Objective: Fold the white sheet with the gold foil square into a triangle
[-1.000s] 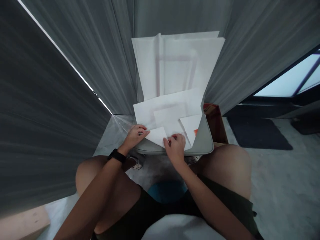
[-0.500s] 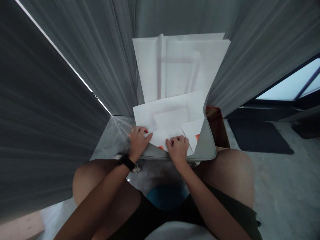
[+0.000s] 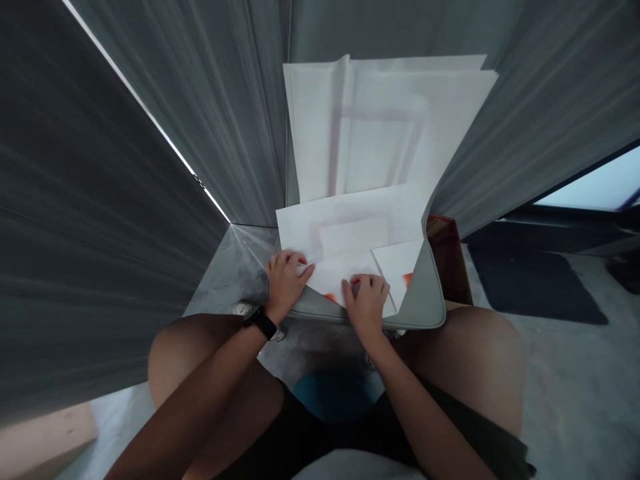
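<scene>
A white paper piece (image 3: 345,272) with an orange patch on its lower edge lies at the front of a grey chair seat (image 3: 420,303). My left hand (image 3: 286,283), a black watch on its wrist, holds the left end of this paper between thumb and bent fingers. My right hand (image 3: 367,300) rests on its lower right part, fingers curled, thumb against the paper; the fingertips are partly hidden. Close by on the right lies a smaller white paper (image 3: 400,263) with an orange corner. Beneath them spreads a larger white sheet (image 3: 310,217).
Large white sheets (image 3: 390,133) lean against the chair's backrest. Grey curtains (image 3: 215,80) hang on both sides. A reddish-brown box (image 3: 450,257) stands right of the chair, and a dark mat (image 3: 535,283) lies on the floor beyond it. My knees flank the seat.
The view has shifted slightly, so the chair and papers sit further right in the picture. Both hands keep nearly the same places on the paper.
</scene>
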The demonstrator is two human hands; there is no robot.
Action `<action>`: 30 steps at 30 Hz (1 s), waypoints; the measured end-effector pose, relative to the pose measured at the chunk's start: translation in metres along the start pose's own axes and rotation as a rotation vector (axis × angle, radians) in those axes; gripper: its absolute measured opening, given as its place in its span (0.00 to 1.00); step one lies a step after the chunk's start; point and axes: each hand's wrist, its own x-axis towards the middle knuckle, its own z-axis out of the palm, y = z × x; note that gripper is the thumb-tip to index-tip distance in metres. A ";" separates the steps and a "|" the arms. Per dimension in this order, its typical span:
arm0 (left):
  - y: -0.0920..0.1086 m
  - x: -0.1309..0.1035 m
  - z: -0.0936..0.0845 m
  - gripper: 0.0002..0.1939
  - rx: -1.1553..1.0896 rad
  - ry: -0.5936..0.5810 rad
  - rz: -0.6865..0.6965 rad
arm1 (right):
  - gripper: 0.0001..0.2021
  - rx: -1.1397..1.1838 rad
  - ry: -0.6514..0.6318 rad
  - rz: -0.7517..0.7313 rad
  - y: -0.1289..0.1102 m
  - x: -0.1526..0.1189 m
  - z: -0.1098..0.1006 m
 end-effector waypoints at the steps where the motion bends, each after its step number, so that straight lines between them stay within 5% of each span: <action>1: 0.000 0.000 0.000 0.10 -0.002 -0.001 -0.006 | 0.12 -0.001 0.006 -0.005 0.001 0.000 0.001; 7: 0.005 0.000 -0.002 0.10 -0.015 -0.062 -0.081 | 0.13 0.007 -0.021 -0.010 0.004 0.000 0.001; 16: 0.010 0.001 -0.004 0.11 0.045 0.015 -0.051 | 0.14 0.014 -0.044 -0.011 0.007 0.002 0.002; 23: 0.033 -0.032 -0.012 0.13 0.113 0.021 0.385 | 0.13 -0.041 -0.089 -0.039 0.005 0.003 0.001; 30: 0.027 -0.056 -0.001 0.22 0.165 -0.083 0.400 | 0.13 -0.056 -0.071 -0.029 0.003 0.003 0.000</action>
